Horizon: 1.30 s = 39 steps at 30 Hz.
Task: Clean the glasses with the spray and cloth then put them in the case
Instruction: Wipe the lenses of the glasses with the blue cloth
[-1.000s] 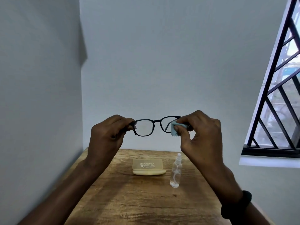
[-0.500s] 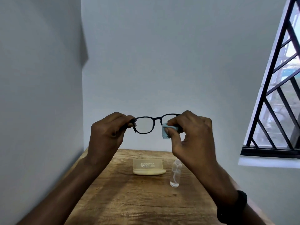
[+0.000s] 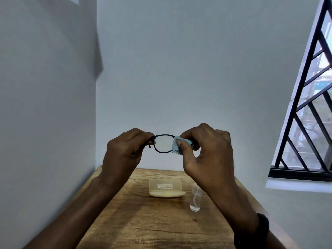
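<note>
Left hand [image 3: 125, 151] pinches black-framed glasses [image 3: 162, 143] mid-air above wooden surface [image 3: 143, 221]; right hand [image 3: 206, 150] pinches light-blue cloth [image 3: 177, 145] over right lens. Advice: light circular rubs, brace frame, avoid bending.

Black glasses [image 3: 162, 143] aloft, blue cloth [image 3: 177, 146] on lens

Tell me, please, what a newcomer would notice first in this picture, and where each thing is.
First, the black-framed glasses held up in mid-air at the centre: the left hand keeps one end in its grip, and the right hand presses a small light-blue cloth on the other lens. Below them, on the wooden table, lie a closed pale-yellow case and, to its right, a clear spray bottle.
</note>
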Each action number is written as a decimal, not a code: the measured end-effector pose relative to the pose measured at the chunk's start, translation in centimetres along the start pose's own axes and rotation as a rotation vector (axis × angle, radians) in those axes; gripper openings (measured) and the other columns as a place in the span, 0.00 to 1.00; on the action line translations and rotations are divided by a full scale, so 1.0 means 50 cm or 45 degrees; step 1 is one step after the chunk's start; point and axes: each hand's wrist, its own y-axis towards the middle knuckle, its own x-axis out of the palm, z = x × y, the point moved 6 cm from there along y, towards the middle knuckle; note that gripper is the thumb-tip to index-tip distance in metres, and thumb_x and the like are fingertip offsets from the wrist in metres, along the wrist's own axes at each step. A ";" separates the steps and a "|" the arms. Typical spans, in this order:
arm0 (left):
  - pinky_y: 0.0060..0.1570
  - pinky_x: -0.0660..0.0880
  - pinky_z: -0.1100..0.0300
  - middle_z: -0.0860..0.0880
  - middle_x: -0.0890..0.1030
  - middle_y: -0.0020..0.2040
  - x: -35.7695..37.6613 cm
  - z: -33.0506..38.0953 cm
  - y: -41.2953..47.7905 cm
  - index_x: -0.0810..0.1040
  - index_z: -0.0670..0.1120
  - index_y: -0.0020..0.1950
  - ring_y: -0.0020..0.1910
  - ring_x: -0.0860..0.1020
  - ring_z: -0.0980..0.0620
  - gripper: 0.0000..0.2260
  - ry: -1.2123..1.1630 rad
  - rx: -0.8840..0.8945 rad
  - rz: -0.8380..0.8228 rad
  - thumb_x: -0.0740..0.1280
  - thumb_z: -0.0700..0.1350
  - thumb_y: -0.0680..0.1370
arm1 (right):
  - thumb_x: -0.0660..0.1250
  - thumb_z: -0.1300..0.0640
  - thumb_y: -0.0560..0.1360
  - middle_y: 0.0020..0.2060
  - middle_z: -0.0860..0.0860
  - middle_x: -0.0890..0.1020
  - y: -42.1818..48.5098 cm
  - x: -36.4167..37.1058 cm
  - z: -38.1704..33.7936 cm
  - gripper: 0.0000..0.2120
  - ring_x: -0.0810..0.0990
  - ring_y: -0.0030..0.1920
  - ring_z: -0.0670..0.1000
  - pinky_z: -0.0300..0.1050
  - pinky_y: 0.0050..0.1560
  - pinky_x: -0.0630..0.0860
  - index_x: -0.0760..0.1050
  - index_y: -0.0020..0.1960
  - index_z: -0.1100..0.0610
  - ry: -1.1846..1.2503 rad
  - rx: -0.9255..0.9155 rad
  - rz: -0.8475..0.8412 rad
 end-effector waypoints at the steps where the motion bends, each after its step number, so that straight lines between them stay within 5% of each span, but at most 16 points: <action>1: 0.48 0.79 0.64 0.49 0.86 0.45 -0.001 0.004 0.000 0.86 0.42 0.51 0.45 0.82 0.56 0.08 0.006 0.018 -0.007 0.75 0.32 0.75 | 0.74 0.54 0.71 0.40 0.42 0.81 0.002 0.004 -0.001 0.04 0.78 0.39 0.45 0.48 0.52 0.70 0.80 0.44 0.49 -0.007 0.008 0.004; 6: 0.44 0.81 0.56 0.49 0.86 0.46 -0.013 0.009 0.000 0.86 0.42 0.51 0.43 0.84 0.50 0.06 0.028 0.043 -0.014 0.73 0.34 0.76 | 0.73 0.55 0.72 0.40 0.43 0.80 0.007 0.013 0.006 0.03 0.77 0.39 0.46 0.49 0.52 0.71 0.79 0.44 0.50 -0.082 0.007 0.018; 13: 0.47 0.79 0.62 0.49 0.86 0.46 -0.015 0.012 0.000 0.87 0.42 0.50 0.43 0.84 0.52 0.05 0.033 0.046 0.003 0.74 0.34 0.76 | 0.73 0.56 0.71 0.40 0.43 0.80 0.006 0.012 -0.005 0.03 0.77 0.39 0.46 0.49 0.52 0.70 0.80 0.44 0.50 -0.061 -0.046 0.001; 39: 0.40 0.81 0.56 0.49 0.85 0.45 -0.018 0.019 0.001 0.86 0.42 0.51 0.41 0.84 0.50 0.04 0.114 0.060 -0.016 0.73 0.39 0.77 | 0.69 0.54 0.75 0.43 0.44 0.80 0.001 0.003 0.003 0.05 0.78 0.43 0.48 0.51 0.55 0.70 0.82 0.50 0.50 -0.180 -0.195 -0.025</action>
